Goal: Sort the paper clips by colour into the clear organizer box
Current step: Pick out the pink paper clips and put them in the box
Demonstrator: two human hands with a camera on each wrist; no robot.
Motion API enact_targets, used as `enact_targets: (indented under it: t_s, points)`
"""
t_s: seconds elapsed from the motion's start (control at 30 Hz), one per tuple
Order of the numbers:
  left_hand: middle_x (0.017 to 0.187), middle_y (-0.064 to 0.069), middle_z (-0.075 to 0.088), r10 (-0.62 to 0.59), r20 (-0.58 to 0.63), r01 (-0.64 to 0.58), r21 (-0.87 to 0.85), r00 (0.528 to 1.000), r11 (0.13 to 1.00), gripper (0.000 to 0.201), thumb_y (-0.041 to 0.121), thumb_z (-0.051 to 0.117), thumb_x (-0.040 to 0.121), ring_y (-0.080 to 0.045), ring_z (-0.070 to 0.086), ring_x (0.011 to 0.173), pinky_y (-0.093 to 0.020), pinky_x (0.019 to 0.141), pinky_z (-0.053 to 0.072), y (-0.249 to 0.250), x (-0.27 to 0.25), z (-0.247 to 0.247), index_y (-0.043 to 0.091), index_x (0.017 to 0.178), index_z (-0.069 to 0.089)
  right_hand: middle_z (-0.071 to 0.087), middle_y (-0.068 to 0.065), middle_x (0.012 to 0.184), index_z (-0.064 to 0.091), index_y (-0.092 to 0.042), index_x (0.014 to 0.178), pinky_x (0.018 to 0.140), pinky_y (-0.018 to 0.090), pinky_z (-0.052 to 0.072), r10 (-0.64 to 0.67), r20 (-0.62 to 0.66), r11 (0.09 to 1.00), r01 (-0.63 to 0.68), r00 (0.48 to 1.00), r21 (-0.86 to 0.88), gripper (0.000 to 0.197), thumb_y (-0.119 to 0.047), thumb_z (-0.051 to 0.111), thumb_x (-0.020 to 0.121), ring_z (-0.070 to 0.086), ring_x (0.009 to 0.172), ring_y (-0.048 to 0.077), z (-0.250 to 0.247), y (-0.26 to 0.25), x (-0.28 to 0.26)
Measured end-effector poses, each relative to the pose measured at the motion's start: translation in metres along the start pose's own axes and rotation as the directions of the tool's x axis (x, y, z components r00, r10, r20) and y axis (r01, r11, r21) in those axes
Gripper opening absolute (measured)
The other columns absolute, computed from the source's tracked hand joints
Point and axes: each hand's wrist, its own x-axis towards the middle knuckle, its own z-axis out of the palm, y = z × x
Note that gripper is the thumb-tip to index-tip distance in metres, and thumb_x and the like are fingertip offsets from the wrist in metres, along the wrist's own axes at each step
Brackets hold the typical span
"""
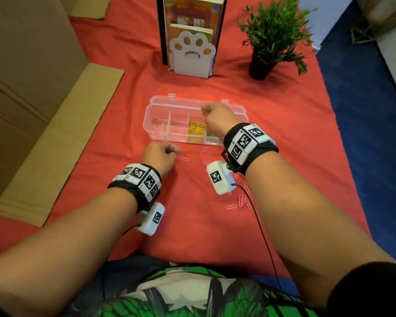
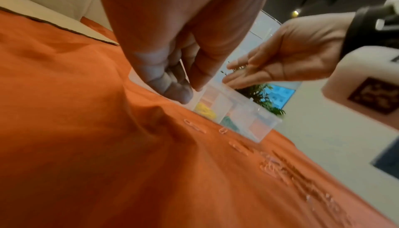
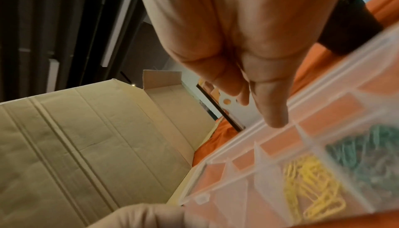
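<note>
The clear organizer box (image 1: 169, 115) lies open at the middle of the red cloth. One compartment holds yellow clips (image 1: 196, 131), the one to its right green clips (image 1: 212, 135). Pink clips (image 1: 240, 200) lie loose on the cloth near my right forearm, and one pink clip (image 1: 184, 159) lies beside my left hand. My left hand (image 1: 173, 149) sits just before the box's front wall, thumb against curled fingertips (image 2: 183, 93); no clip shows between them. My right hand (image 2: 235, 71) hovers over the box's right half with straight fingers (image 3: 270, 108) and a bare palm.
A large cardboard box (image 1: 32, 88) lines the left side. A white paw-shaped bookend (image 1: 192, 53) with books stands behind the organizer, and a potted plant (image 1: 272, 37) at the back right. The cloth ends at the right over blue floor (image 1: 364, 110).
</note>
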Motion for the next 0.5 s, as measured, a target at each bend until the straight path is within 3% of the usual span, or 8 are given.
enact_targets:
  t_s: [0.03, 0.1, 0.17, 0.2, 0.33, 0.5]
  points:
    - [0.084, -0.001, 0.067, 0.031, 0.007, -0.031, 0.064, 0.999, 0.997, 0.024, 0.001, 0.055, 0.080, -0.014, 0.060, 0.076, -0.022, 0.078, 0.045, 0.001, -0.003, 0.001, 0.010, 0.096, 0.071, 0.062, 0.011, 0.118, 0.058, -0.009, 0.120, 0.097, 0.045, 0.049, 0.008, -0.029, 0.999, -0.007, 1.000, 0.038, 0.042, 0.003, 0.042, 0.083, 0.060, 0.111, 0.030, -0.003, 0.003, -0.003]
    - [0.094, -0.004, 0.072, 0.076, 0.026, -0.079, 0.143, 0.997, 0.987, 0.028, 0.003, 0.055, 0.081, -0.018, 0.065, 0.088, -0.022, 0.084, 0.046, 0.002, -0.003, 0.006, 0.012, 0.102, 0.071, 0.066, 0.009, 0.106, 0.061, -0.010, 0.109, 0.087, 0.039, 0.055, 0.016, -0.050, 0.995, -0.012, 0.999, 0.095, 0.037, 0.006, 0.042, 0.083, 0.063, 0.098, 0.026, -0.009, 0.014, -0.015]
    - [0.102, -0.007, 0.072, 0.114, 0.062, -0.124, 0.196, 0.992, 0.973, 0.031, 0.003, 0.055, 0.080, -0.021, 0.066, 0.097, -0.025, 0.091, 0.048, 0.005, -0.002, 0.012, 0.014, 0.105, 0.070, 0.062, 0.001, 0.088, 0.064, -0.010, 0.099, 0.068, 0.027, 0.050, -0.015, -0.034, 1.000, 0.014, 0.999, -0.010, 0.029, 0.004, 0.042, 0.085, 0.059, 0.085, 0.020, -0.011, 0.028, -0.035]
    - [0.106, -0.007, 0.072, 0.138, 0.074, -0.152, 0.225, 0.988, 0.963, 0.033, 0.003, 0.055, 0.079, -0.022, 0.065, 0.101, -0.026, 0.094, 0.048, 0.006, -0.001, 0.015, 0.014, 0.106, 0.070, 0.060, 0.001, 0.086, 0.064, -0.011, 0.095, 0.064, 0.024, 0.046, -0.031, -0.003, 0.995, 0.031, 1.000, -0.100, 0.028, 0.002, 0.041, 0.086, 0.056, 0.083, 0.018, -0.011, 0.037, -0.045]
    - [0.107, -0.012, 0.068, 0.275, 0.126, -0.302, 0.385, 0.953, 0.872, 0.032, 0.001, 0.053, 0.077, -0.029, 0.061, 0.103, -0.028, 0.093, 0.044, 0.009, 0.005, 0.023, 0.013, 0.100, 0.072, 0.066, 0.014, 0.108, 0.064, -0.005, 0.099, 0.084, 0.029, 0.046, 0.009, 0.180, 0.891, 0.074, 0.984, -0.449, 0.025, -0.002, 0.043, 0.085, 0.060, 0.101, 0.028, 0.005, 0.078, -0.082]
    - [0.103, -0.016, 0.064, 0.334, 0.178, -0.377, 0.510, 0.926, 0.773, 0.023, 0.005, 0.058, 0.079, -0.033, 0.061, 0.098, -0.033, 0.087, 0.046, 0.007, 0.005, 0.026, 0.012, 0.096, 0.071, 0.049, 0.016, 0.116, 0.050, -0.002, 0.116, 0.093, 0.039, 0.045, -0.030, 0.201, 0.758, 0.154, 0.979, -0.634, 0.035, 0.005, 0.043, 0.082, 0.048, 0.112, 0.034, 0.032, 0.117, -0.123]
